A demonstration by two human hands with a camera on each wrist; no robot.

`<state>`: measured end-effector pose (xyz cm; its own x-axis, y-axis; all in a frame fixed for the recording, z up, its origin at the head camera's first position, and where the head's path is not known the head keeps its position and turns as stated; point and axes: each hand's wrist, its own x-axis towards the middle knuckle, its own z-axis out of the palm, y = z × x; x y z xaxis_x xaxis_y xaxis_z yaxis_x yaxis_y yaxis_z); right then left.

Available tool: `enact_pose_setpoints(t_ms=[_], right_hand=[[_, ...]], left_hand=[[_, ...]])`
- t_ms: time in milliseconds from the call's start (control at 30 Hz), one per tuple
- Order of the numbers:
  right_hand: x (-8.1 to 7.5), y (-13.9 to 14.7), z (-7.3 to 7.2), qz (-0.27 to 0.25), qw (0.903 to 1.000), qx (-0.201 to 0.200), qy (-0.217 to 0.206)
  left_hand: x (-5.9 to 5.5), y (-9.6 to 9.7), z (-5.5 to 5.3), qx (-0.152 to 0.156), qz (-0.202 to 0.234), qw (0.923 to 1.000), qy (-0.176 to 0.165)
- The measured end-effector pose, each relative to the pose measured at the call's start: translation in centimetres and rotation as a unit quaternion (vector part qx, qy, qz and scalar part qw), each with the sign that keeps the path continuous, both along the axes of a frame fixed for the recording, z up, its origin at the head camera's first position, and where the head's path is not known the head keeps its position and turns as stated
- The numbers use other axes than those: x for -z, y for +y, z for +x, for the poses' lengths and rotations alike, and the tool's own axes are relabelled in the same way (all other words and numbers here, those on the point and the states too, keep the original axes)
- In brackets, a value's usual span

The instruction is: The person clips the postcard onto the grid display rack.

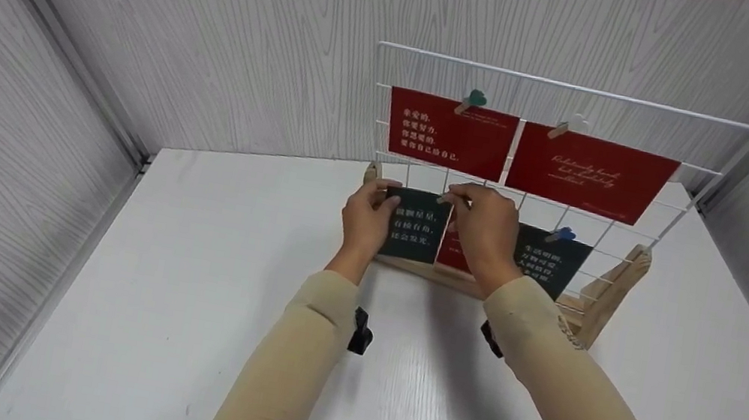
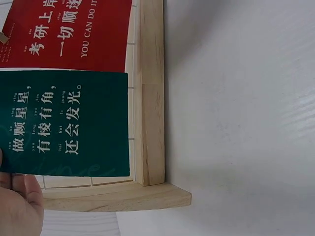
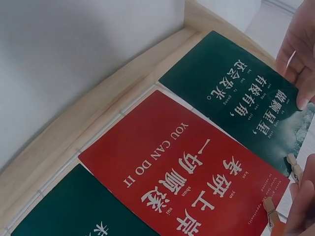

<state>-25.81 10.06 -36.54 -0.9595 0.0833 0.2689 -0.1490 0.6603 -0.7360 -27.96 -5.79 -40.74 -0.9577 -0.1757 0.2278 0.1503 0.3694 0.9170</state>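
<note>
My left hand [image 1: 365,220] pinches the left edge of a dark green card [image 1: 410,235] with white lettering, thumb in front. The card lies against the lower left of a white wire grid [image 1: 570,85]. At the card's upper right corner, my right hand [image 1: 490,231] pinches a small wooden clothespin [image 3: 294,166], whose tip overlaps the card's edge. Next to it hangs a red card [image 3: 192,162], partly hidden by the right hand in the head view. Another wooden clothespin [image 3: 268,209] sits at that red card's top edge.
Two red cards [image 1: 449,135] hang on the upper grid under clothespins with green and white hearts. A second green card [image 1: 553,259] hangs lower right under a blue clip [image 1: 563,234]. The wooden stand [image 1: 610,291] rests on a white table [image 1: 204,273], walls behind.
</note>
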Motion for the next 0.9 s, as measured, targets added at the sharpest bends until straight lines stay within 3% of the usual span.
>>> enact_pose_setpoints(t_ms=[333,600,900], right_hand=[[0.5,-0.2,-0.2,0.041,0.9988,-0.006,0.026],[1.8,-0.6,-0.1,0.078,0.9955,-0.016,0.05],[2.9,-0.3,0.2,0.058,0.9941,-0.034,0.085]], left_hand=[[-0.1,-0.2,-0.1,-0.005,-0.009,0.9998,0.014],[0.2,-0.4,-0.1,-0.015,-0.019,0.9996,0.017],[0.2,-0.4,-0.1,-0.025,-0.01,0.9994,0.022]])
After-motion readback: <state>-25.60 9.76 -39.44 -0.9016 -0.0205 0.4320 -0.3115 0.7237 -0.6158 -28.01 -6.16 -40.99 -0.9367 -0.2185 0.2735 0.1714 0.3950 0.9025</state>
